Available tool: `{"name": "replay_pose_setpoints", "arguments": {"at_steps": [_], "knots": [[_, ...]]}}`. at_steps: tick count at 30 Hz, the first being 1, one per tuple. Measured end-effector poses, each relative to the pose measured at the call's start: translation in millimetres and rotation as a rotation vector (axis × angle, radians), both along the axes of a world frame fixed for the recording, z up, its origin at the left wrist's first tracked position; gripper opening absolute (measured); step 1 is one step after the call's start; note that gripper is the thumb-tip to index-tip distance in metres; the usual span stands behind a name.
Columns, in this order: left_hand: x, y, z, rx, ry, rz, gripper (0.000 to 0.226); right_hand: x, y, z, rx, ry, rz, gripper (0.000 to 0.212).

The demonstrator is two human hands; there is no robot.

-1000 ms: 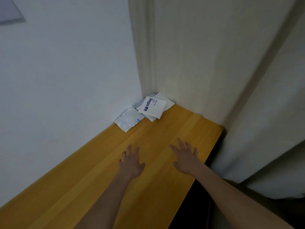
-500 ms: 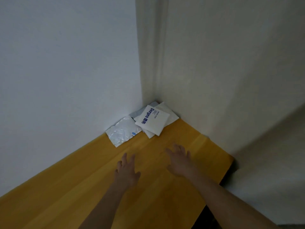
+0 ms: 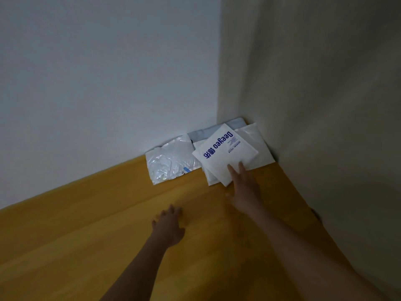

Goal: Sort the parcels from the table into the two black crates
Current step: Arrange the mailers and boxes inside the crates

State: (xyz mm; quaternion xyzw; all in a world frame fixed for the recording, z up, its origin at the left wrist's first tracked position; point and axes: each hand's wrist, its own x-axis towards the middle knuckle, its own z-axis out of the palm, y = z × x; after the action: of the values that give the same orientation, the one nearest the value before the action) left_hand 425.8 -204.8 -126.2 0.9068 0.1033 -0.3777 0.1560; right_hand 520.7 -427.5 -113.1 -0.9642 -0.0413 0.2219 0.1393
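Several parcels lie stacked in the far corner of the wooden table (image 3: pixel 108 235). On top is a white parcel with blue "Deeyeo" print (image 3: pixel 223 152). A shiny crinkled plastic parcel (image 3: pixel 171 162) lies to its left, and a flat white parcel (image 3: pixel 258 148) and a grey one (image 3: pixel 236 123) lie under it. My right hand (image 3: pixel 243 187) reaches forward, its straight fingertips touching the near corner of the printed parcel. My left hand (image 3: pixel 169 227) hovers low over the table, fingers relaxed, holding nothing. No black crate is in view.
A white wall (image 3: pixel 97 83) runs behind the table on the left. A pale curtain (image 3: pixel 325 105) hangs along the table's right edge and meets the wall at the corner.
The view has closed in on the corner. My right hand has stretched forward from mid-table to touch the printed parcel. My left hand has stayed back over the bare wood.
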Motion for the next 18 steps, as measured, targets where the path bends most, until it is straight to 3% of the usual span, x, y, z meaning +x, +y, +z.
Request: {"name": "replay_pose_setpoints", "arguments": {"at_steps": [6,12,18], "knots": [[2,-2,-2,0.031,0.044,-0.035,0.078,36,17,-23,-0.044,0.044,-0.003,0.102],[8,1,-1,0.020,0.052,-0.021,0.075,24,25,-31,-0.015,-0.045,-0.030,0.068],[6,1,3,-0.040,0.058,0.029,0.079,-30,17,-27,0.108,0.091,0.034,0.049]]}}
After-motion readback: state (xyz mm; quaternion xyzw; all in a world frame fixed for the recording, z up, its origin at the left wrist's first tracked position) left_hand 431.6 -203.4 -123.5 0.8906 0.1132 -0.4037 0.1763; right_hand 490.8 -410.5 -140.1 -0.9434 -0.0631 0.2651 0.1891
